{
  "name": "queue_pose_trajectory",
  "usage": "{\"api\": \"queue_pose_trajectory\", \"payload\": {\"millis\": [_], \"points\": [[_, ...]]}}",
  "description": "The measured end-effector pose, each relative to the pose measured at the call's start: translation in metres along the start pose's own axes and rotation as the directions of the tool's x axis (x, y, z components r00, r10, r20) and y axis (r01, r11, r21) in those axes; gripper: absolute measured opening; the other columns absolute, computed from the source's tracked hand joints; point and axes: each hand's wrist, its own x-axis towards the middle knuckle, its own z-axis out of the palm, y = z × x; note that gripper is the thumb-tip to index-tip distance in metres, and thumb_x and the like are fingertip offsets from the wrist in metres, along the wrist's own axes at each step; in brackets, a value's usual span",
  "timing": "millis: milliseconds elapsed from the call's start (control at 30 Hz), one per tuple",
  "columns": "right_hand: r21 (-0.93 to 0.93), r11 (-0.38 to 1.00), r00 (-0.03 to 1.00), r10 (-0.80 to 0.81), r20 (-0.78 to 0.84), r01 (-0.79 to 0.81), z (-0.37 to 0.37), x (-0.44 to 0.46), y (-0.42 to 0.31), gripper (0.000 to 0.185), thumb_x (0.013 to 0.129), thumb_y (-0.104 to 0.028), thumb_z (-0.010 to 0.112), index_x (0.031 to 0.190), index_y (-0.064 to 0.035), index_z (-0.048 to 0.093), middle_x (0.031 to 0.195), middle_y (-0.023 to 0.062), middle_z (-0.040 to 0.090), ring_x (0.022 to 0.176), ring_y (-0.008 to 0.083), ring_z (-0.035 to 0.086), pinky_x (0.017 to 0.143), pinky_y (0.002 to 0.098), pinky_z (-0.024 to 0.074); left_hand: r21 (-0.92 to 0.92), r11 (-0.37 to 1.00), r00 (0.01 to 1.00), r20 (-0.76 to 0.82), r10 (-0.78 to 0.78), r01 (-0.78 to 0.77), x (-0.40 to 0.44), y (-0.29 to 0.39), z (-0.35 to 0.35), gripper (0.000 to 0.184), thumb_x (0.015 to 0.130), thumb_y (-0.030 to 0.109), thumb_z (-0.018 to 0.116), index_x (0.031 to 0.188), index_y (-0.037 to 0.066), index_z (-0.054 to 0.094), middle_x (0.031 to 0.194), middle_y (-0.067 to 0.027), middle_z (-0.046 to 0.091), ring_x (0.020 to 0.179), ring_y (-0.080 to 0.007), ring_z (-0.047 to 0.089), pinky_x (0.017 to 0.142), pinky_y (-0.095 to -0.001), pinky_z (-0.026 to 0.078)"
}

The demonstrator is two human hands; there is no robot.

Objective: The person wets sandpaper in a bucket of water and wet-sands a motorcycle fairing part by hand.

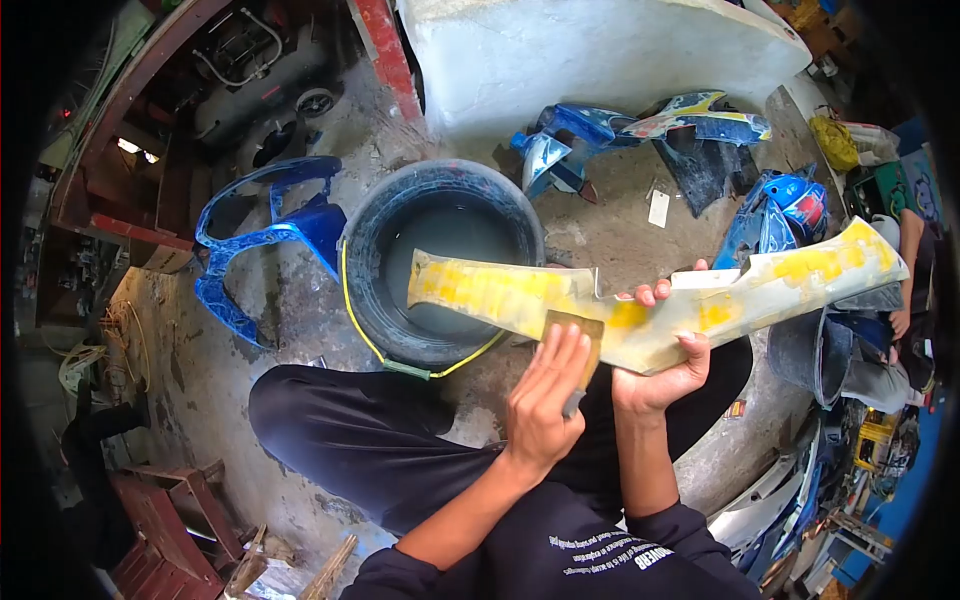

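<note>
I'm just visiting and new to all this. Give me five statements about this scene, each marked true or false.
1. The left hand holds a brownish pad against the yellow-patched panel. True.
2. The panel lies flat on the floor. False: it is held up, with the right hand gripping it.
3. The dark bucket has greyish liquid in it. True.
4. The bucket's handle is all red. False: it is yellow with a green grip.
5. The blue frame-like part lies left of the bucket in the picture. True.

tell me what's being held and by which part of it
The right hand grips the yellow-patched panel around its middle; the left hand holds a brown pad across its upper face.
</note>
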Motion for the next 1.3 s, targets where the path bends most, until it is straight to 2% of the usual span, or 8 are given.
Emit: {"api": "queue_pose_trajectory", "payload": {"millis": [67,133,267,733,833,1000,1200,1300], "points": [[-0.003,1.0,1.0,-0.021,-0.002,0.021,0.001,0.0,-0.002,0.087,0.078,-0.021,0.06,0.16,-0.0142,0.031,0.114,0.0136,0.056,0.104,0.0272,0.056,0.104,0.0508,0.0452,0.098,0.993,0.998,0.025,0.057,-0.059,-0.002,-0.018,-0.003,0.071,0.07,-0.009,0.051,0.139,0.0,0.064,0.147,-0.0214,0.059,0.142,-0.0397,0.05,0.12,-0.0504,0.038],[-0.015,1.0,1.0,-0.023,-0.014,0.023,0.002,-0.001,-0.001,0.087,0.078,-0.021,0.06,0.16,-0.0141,0.031,0.114,0.0135,0.056,0.104,0.0271,0.056,0.104,0.0509,0.0453,0.184,0.979,0.995,-0.059,-0.077,0.086,0.006,-0.037,-0.007,0.07,0.069,-0.008,0.052,0.138,0.0,0.064,0.147,-0.0218,0.059,0.143,-0.0395,0.05,0.12,-0.051,0.038],[0.033,0.999,1.0,-0.019,0.016,0.018,0.003,0.002,0.0,0.091,0.078,-0.021,0.056,0.164,-0.0164,0.025,0.111,0.0146,0.056,0.103,0.0281,0.056,0.105,0.0501,0.0437,0.038,0.999,1.0,-0.015,-0.027,0.027,0.003,-0.002,-0.001,0.068,0.071,-0.015,0.046,0.135,-0.003,0.066,0.143,-0.0253,0.06,0.14,-0.0399,0.052,0.12,-0.0493,0.037],[0.008,0.998,0.998,-0.058,0.024,0.058,0.001,0.001,-0.001,0.087,0.079,-0.022,0.059,0.16,-0.0133,0.03,0.114,0.0134,0.055,0.104,0.0269,0.056,0.105,0.0525,0.043,0.159,0.977,0.985,-0.121,-0.121,0.14,0.007,-0.034,-0.004,0.075,0.068,-0.015,0.047,0.14,-0.001,0.062,0.145,-0.0232,0.06,0.143,-0.0401,0.049,0.122,-0.0501,0.035],[0.017,0.999,0.998,-0.048,0.03,0.047,0.002,0.002,-0.001,0.087,0.079,-0.022,0.059,0.16,-0.0134,0.03,0.114,0.0135,0.055,0.104,0.027,0.056,0.105,0.0528,0.0434,0.031,0.999,1.0,0.022,0.008,-0.008,-0.003,-0.005,0.002,0.076,0.069,-0.013,0.049,0.142,0.0,0.061,0.149,-0.0215,0.057,0.145,-0.0398,0.047,0.121,-0.0519,0.036],[0.017,0.999,0.999,-0.046,0.024,0.046,-0.001,0.003,-0.003,0.087,0.079,-0.022,0.059,0.16,-0.0131,0.03,0.114,0.0136,0.055,0.104,0.027,0.057,0.105,0.0531,0.0444,0.154,0.984,0.994,-0.087,-0.071,0.084,0.007,-0.039,-0.007,0.074,0.069,-0.012,0.051,0.141,0.0,0.062,0.149,-0.0212,0.057,0.145,-0.038,0.048,0.121,-0.0523,0.036],[0.056,0.998,0.998,-0.036,0.061,0.033,-0.001,0.003,-0.007,0.086,0.079,-0.023,0.06,0.159,-0.0125,0.031,0.115,0.0137,0.055,0.105,0.0273,0.057,0.105,0.0535,0.0442,0.036,0.998,0.999,0.014,0.052,-0.052,-0.001,-0.013,-0.004,0.069,0.07,-0.01,0.046,0.136,-0.002,0.066,0.144,-0.0236,0.061,0.144,-0.0384,0.049,0.122,-0.0519,0.033],[0.021,0.999,0.999,-0.042,0.015,0.042,0.0,0.002,-0.005,0.086,0.079,-0.023,0.06,0.159,-0.0124,0.031,0.115,0.0133,0.055,0.105,0.0269,0.056,0.106,0.0532,0.0436,0.129,0.982,0.981,-0.152,-0.118,0.138,0.01,-0.033,-0.005,0.07,0.07,-0.011,0.045,0.136,-0.002,0.066,0.144,-0.0238,0.06,0.144,-0.0387,0.049,0.122,-0.0526,0.033]]}}
